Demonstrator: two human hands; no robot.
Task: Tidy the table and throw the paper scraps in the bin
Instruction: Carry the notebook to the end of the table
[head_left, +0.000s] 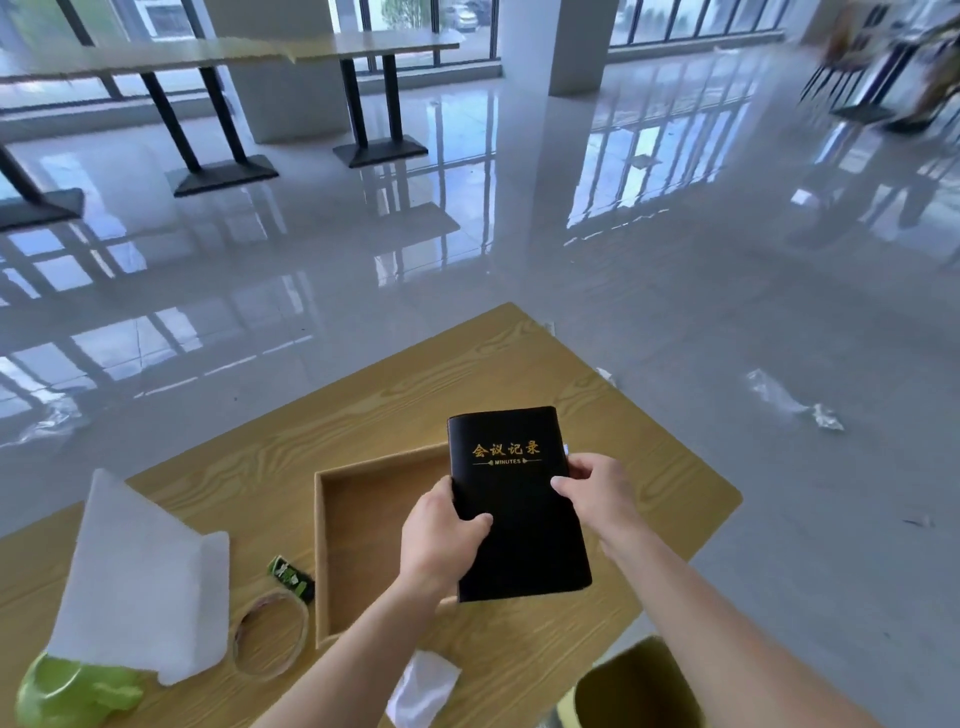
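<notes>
Both hands, left hand (441, 535) and right hand (597, 493), grip notebook (514, 504) | advice: lower flat into tray (358, 540) at 9 o'clock.

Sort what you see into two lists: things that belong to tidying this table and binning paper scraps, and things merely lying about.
Belongs to the job:
black notebook, held by both hands
wooden tray
crumpled paper scrap
bin
tape roll

Just lying about:
plastic scraps on floor
far tables

Long tables (218, 57) on black pedestals stand across the glossy floor (467, 249).
</notes>
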